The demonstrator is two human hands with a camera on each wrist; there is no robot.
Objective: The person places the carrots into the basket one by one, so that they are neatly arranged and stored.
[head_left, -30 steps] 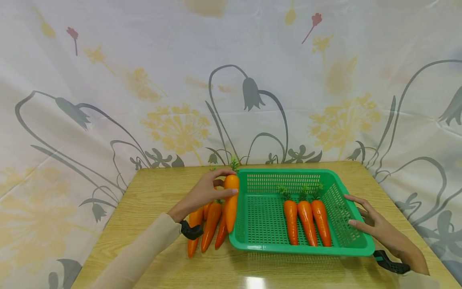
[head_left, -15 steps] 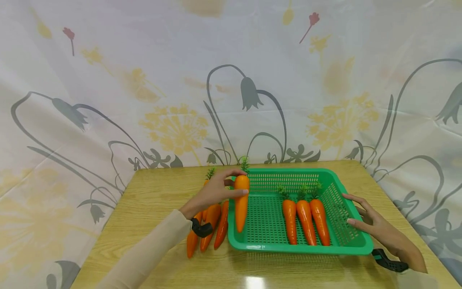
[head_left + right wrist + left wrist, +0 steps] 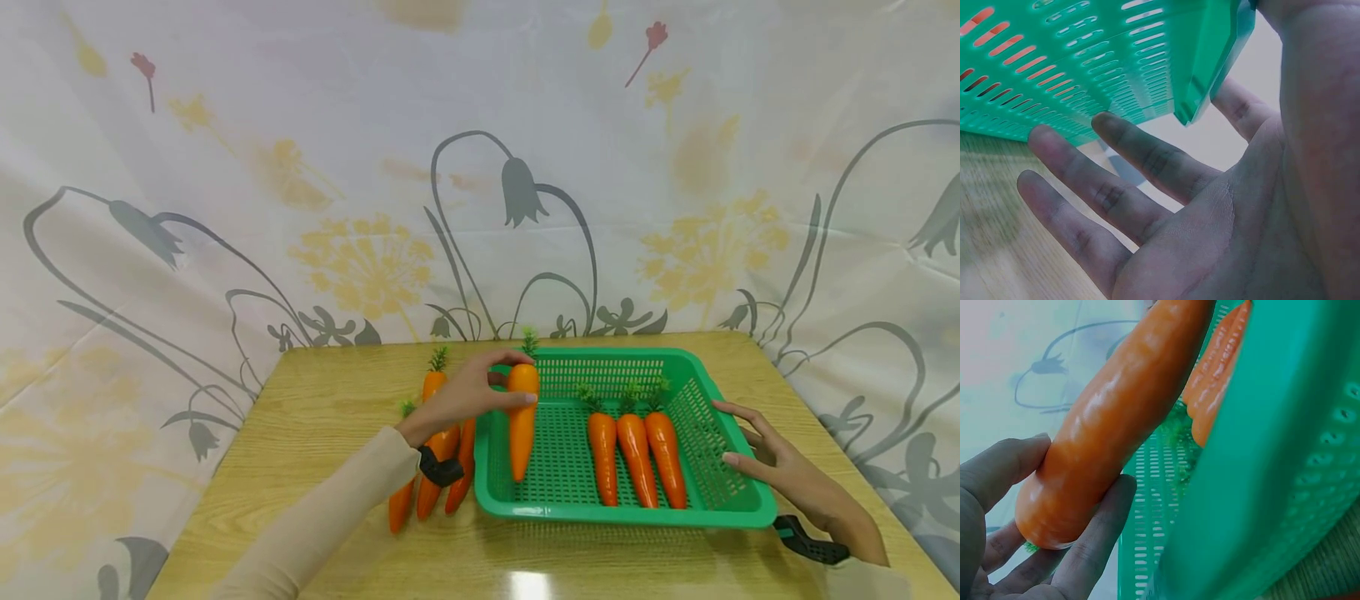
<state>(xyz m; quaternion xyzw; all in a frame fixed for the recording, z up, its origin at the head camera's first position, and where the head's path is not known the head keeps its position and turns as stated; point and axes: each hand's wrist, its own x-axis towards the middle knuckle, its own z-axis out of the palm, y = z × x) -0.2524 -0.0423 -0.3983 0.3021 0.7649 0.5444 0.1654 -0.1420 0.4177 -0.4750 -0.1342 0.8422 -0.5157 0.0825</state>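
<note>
My left hand pinches an orange carrot near its thick leafy end, thumb on one side and fingers on the other. The carrot hangs tip down over the left part of a green plastic basket; in the left wrist view the carrot slants beside the basket wall. Inside the basket, three carrots lie side by side toward the right. My right hand holds the basket's right rim, thumb over it; in the right wrist view its other fingers extend along the perforated outer wall.
Several more carrots lie on the wooden table left of the basket, partly hidden by my left wrist. A flower-printed cloth hangs behind the table. Both wrists wear black bands.
My left hand has moved right with the carrot, from beside the basket's left rim to over its inside. My right hand has stayed at the right rim.
</note>
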